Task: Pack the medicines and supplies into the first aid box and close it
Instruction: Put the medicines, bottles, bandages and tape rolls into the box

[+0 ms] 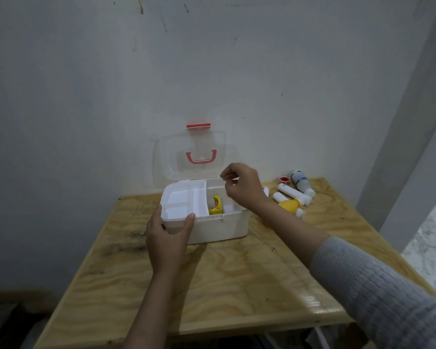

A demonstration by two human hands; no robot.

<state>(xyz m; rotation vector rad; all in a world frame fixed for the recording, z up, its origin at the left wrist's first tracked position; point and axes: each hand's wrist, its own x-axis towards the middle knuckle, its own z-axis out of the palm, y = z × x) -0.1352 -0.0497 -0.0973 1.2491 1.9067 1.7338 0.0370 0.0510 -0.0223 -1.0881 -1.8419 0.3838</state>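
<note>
The white first aid box (219,229) stands open on the wooden table, its clear lid (166,157) with a pink handle upright against the wall. A white divided tray (184,202) fills the box's left half. A yellow carton (215,206) lies in the right compartment. My left hand (168,235) grips the box's front left corner. My right hand (242,186) hovers over the right compartment with thumb and forefinger pinched; whether it holds something small is unclear. To the right lie a white bottle (301,182), a red tape roll (284,179), white bandage rolls (291,192) and a yellow bulb-shaped item (290,204).
The wooden table (224,278) stands against a white wall, with a grey pillar (398,147) at the right. A small white tube (265,191) lies just behind my right wrist. The table's right edge drops to a marbled floor (431,243).
</note>
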